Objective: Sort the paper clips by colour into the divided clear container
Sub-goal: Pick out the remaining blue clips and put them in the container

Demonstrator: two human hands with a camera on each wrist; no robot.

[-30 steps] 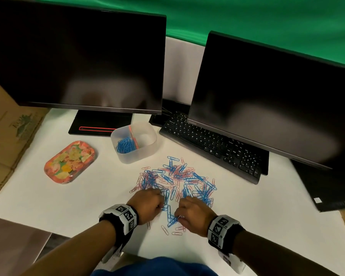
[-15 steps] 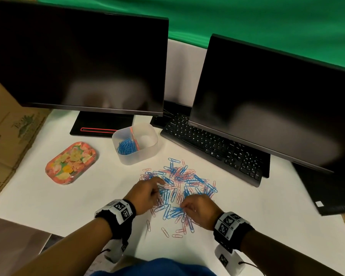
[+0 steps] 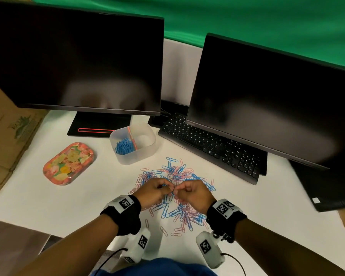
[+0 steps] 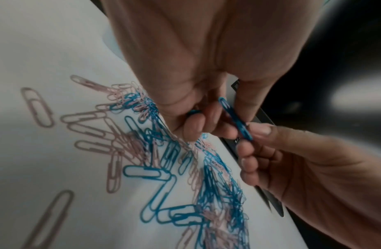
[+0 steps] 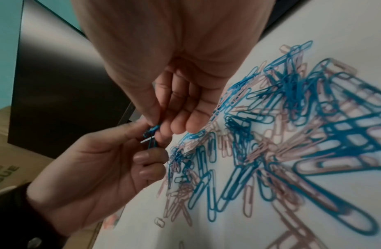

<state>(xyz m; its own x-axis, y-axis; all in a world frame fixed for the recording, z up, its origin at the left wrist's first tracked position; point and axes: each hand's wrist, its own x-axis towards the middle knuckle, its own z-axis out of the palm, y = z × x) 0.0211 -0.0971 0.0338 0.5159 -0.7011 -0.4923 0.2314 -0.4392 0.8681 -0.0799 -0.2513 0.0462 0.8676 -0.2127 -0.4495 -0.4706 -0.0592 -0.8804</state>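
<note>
A mixed pile of blue and pink paper clips lies on the white table in front of me. Behind it stands the clear container with an orange divider; blue clips fill its left half, and I see none in the right half. Both hands hover just above the pile and meet fingertip to fingertip. My left hand has curled fingers holding blue clips. A single blue clip is pinched between my right hand and the left fingers. The same clip shows in the right wrist view.
A floral tin tray lies to the left of the container. A black keyboard and two dark monitors close off the back. A cardboard box stands at far left, a black device at right.
Both hands have lifted off the pile, where they were picking clips, and come together in the middle, now sharing a blue clip.
</note>
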